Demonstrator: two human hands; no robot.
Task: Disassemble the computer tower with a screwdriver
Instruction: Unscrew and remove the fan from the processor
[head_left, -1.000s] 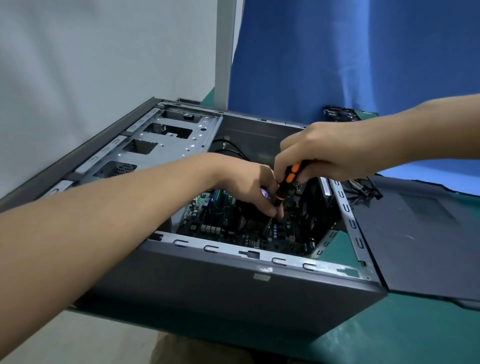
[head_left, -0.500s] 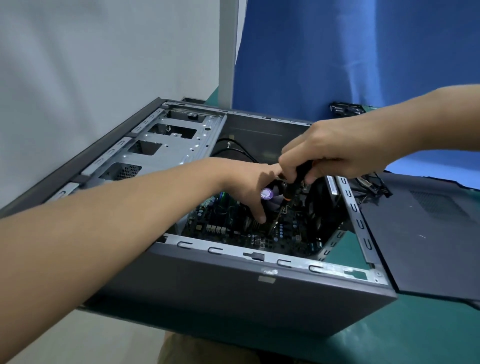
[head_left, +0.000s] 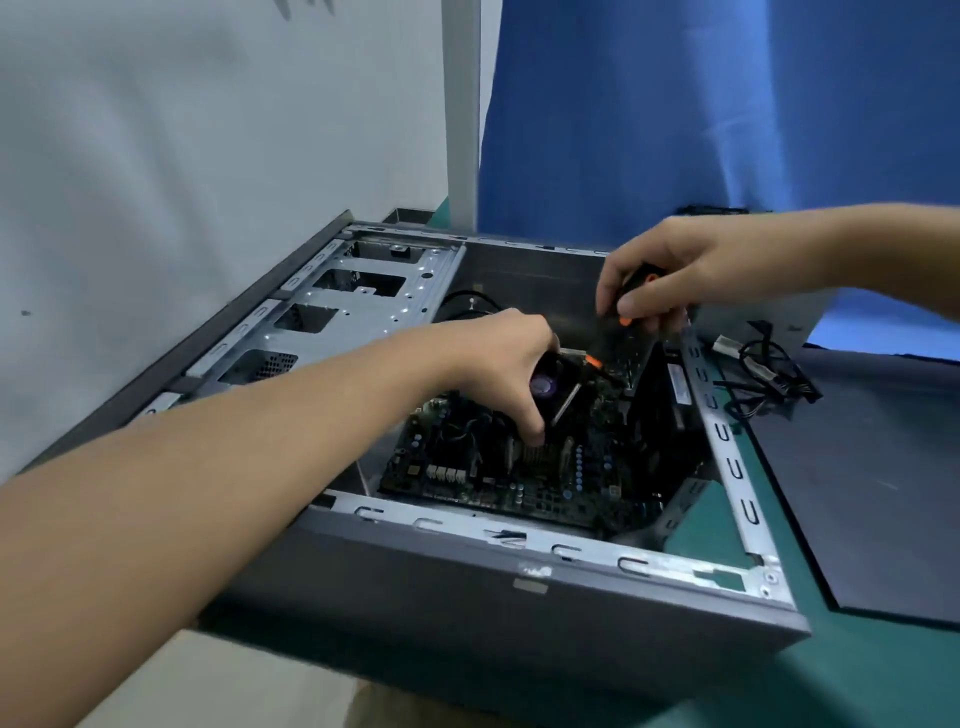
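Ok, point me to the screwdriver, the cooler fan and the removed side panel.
screwdriver (head_left: 640, 275): head view, black-and-orange handle.
cooler fan (head_left: 544, 385): head view, purple hub sticker.
side panel (head_left: 872, 467): head view, flat dark face.

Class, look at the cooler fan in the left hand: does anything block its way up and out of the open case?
Nothing covers it: the case is open on top. Only the right hand, gripping the screwdriver, hangs just above and right of the fan, near that path. Whether the fan is fully detached cannot be seen.
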